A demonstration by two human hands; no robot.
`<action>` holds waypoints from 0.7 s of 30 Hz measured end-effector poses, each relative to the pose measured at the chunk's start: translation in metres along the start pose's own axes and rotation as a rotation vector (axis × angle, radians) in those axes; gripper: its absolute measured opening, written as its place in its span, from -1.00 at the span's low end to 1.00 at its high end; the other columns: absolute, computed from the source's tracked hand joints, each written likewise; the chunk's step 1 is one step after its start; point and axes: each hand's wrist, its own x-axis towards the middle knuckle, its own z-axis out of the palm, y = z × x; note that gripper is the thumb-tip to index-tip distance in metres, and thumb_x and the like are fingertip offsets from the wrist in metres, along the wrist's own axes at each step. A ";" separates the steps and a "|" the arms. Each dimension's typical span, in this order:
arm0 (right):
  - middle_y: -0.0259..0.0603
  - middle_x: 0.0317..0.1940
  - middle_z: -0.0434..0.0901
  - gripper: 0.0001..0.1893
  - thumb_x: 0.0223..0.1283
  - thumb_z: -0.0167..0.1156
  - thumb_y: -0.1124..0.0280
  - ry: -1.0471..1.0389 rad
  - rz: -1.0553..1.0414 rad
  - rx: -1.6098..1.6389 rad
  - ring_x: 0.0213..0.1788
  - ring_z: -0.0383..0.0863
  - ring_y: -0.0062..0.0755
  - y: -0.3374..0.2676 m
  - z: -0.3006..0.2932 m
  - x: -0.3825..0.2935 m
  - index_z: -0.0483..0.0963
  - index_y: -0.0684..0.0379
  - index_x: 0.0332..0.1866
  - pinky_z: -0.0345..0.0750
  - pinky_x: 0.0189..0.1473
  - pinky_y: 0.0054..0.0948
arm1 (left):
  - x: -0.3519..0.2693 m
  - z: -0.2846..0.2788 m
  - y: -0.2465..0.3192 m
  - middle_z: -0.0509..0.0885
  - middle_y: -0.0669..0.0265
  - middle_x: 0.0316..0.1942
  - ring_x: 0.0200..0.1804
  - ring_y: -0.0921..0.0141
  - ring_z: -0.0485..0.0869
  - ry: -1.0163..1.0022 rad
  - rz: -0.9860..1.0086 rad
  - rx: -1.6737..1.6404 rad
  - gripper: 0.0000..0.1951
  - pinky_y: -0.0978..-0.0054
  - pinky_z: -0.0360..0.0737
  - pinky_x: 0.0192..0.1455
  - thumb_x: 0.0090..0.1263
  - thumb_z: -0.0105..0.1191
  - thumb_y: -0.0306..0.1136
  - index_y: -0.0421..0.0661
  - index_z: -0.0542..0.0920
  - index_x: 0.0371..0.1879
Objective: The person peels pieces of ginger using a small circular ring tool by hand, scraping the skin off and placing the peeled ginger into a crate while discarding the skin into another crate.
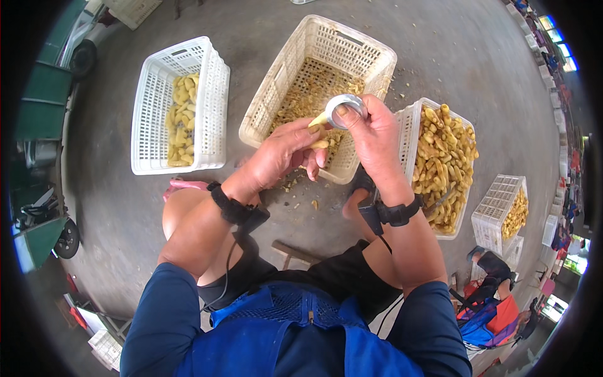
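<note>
My left hand (282,148) grips a piece of ginger root (318,120) whose pale yellow tip points up and right. My right hand (379,141) holds a shiny metal ring-shaped scraper (332,112), with the thumb inside its loop. The ring's left edge meets or nearly meets the ginger; exact contact cannot be told. Both hands are above the near part of a stained white plastic crate (269,89), which has peelings (325,80) scattered over its bottom.
At left a white crate (214,108) holds pale peeled ginger (181,120). At right another crate (409,136) is heaped with browner ginger (443,160); a greyish blade-like object (439,201) lies on it. Farther right are a smaller filled crate (492,212) and a seated person (492,306).
</note>
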 end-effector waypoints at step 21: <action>-0.51 -0.38 0.57 -0.74 0.49 0.38 0.33 0.124 -0.068 0.033 -0.31 0.39 -0.77 0.001 -0.028 0.006 0.51 0.16 -0.33 0.39 -0.26 -0.61 | -0.004 0.006 0.003 0.53 0.37 -0.40 -0.44 0.52 0.45 0.063 0.046 0.094 -0.50 0.53 0.48 -0.33 0.77 -0.11 -0.13 -0.19 0.42 0.51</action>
